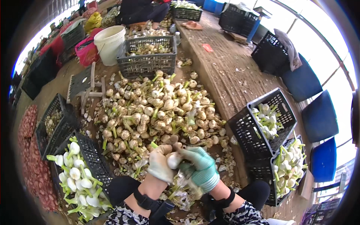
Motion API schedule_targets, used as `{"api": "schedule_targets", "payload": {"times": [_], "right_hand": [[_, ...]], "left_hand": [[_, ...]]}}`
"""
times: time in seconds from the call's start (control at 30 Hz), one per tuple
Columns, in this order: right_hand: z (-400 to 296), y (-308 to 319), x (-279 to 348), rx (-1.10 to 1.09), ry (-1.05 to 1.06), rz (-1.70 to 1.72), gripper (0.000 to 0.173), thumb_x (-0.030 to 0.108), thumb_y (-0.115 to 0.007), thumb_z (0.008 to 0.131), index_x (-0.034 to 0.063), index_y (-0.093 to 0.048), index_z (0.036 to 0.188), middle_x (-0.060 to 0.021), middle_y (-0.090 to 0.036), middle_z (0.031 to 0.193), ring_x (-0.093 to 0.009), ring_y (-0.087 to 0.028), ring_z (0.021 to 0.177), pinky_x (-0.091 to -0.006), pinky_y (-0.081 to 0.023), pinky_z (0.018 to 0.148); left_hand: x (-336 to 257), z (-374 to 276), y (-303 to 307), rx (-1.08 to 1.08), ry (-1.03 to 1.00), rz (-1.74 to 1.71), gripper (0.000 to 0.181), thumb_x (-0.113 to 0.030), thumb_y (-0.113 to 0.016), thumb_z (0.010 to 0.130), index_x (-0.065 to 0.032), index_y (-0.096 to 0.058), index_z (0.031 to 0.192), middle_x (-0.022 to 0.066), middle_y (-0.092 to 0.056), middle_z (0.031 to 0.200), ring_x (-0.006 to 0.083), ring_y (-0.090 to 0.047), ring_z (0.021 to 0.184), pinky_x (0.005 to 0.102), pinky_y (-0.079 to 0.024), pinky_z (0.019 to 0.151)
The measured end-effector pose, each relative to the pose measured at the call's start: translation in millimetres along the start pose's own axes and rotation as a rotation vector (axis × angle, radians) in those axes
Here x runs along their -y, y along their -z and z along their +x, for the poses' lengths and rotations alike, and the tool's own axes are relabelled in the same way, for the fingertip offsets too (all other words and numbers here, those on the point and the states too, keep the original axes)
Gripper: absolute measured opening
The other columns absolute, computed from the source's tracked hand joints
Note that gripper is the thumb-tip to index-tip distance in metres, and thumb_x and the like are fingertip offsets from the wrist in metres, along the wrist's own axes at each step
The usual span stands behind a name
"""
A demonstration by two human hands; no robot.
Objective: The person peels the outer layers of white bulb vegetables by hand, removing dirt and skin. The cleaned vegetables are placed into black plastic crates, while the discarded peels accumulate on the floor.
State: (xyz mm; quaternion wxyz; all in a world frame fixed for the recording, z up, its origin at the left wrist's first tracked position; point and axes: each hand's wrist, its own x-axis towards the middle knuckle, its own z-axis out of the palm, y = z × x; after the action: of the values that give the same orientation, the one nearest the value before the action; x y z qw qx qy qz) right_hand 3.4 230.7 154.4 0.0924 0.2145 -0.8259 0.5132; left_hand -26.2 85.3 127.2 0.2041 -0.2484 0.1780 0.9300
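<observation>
A white, peeled-looking garlic bulb [174,160] sits between my two gloved hands, low in the middle of the view. My left hand [161,163], in a whitish work glove, is closed around the bulb from the left. Against its right side is my right hand [201,167], in a green and white glove with blurred fingers; whether it holds a tool is not clear. Just beyond the hands lies a large heap of soil-stained garlic bulbs [168,104] with short green stems. Loose papery garlic skins [184,194] lie below the hands, between my knees.
Clean garlic fills a black crate [94,157] at left and stacked crates [239,135] at right. Past the heap stand another crate [147,63], a white bucket [109,45] and a small stool [84,81]. A raised ledge [208,76] runs along the right. A person [143,11] sits at the top.
</observation>
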Motion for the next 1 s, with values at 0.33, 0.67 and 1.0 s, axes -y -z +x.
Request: {"api": "schedule_targets", "payload": {"times": [0.33, 0.67, 1.0], "right_hand": [[1.4, 2.5, 5.5, 0.015, -0.302, 0.202, 0.075, -0.004, -0.072, 0.069, 0.0049, -0.037, 0.135, -0.0161, -0.048, 0.125, -0.024, -0.054, 0.104, -0.033, -0.045, 0.087], [-47.6, 72.6, -80.3, -0.669, -0.302, 1.221, 0.058, 0.04, -0.058, 0.085, 0.0029, -0.043, 0.126, -0.0124, -0.049, 0.122, -0.022, -0.052, 0.109, -0.0321, -0.045, 0.092], [-46.6, -166.3, -172.1, 0.417, -0.506, -0.194, 0.054, 0.017, -0.062, 0.076, 0.0134, -0.048, 0.128, -0.0188, -0.056, 0.118, -0.03, -0.056, 0.107, -0.0358, -0.045, 0.09]], "left_hand": [[1.5, 5.0, -6.3, -0.083, -0.007, 0.054, 0.026, -0.008, -0.041, 0.085, -0.003, -0.054, 0.106, 0.0084, -0.057, 0.078, 0.0232, -0.059, 0.066, 0.0336, -0.053, 0.06], [69.8, -23.2, 2.2, -0.19, -0.225, 1.451, 0.074, -0.048, -0.059, 0.076, -0.001, -0.04, 0.131, 0.0225, -0.039, 0.13, 0.0356, -0.037, 0.121, 0.0436, -0.03, 0.102], [54.3, -39.9, 13.8, -0.022, -0.434, 1.139, 0.038, -0.011, -0.06, 0.082, 0.004, -0.051, 0.115, 0.0099, -0.05, 0.105, 0.0141, -0.054, 0.089, 0.025, -0.046, 0.078]]}}
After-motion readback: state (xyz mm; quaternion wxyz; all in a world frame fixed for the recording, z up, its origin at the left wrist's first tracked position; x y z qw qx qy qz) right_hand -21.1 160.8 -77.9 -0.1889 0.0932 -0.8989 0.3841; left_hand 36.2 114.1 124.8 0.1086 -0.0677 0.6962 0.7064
